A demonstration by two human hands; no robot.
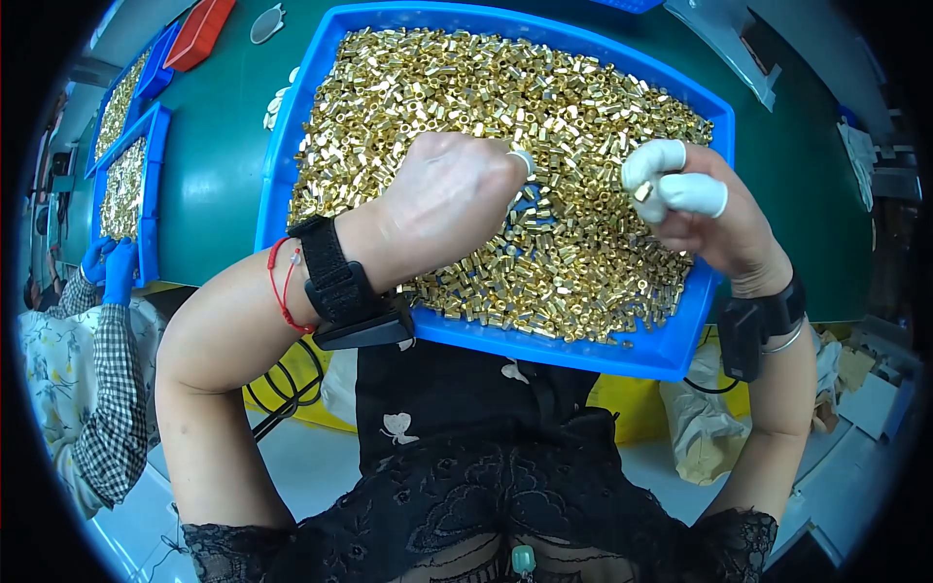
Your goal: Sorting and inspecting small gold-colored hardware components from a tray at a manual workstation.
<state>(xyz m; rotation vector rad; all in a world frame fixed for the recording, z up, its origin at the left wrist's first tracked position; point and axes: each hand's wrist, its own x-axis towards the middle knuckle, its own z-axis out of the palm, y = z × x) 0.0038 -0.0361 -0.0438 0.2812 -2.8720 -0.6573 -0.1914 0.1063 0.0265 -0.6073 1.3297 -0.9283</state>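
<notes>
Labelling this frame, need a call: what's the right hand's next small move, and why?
Probably a slight turn of the gold-coloured piece: the right hand pinches it between white-covered fingers that hide part of it. It's over the blue tray, so a slip would likely land among similar loose pieces.

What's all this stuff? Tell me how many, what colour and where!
Big tray: one, blue, middle
Gold pieces: many, gold, in trays
Left trays: two, blue, far left
Table: one, green, under trays
Red bin: one, red, upper left
Blue bin: one, blue, beside it
Dish: one, grey, upper left
Gloves: two, blue, on co-worker
Bracelet: one, red, left forearm
Wristbands: two, black, wrists
Left hand: one, white-capped fingertip, over tray
Right hand: one, white-capped fingers, pinching piece
</notes>
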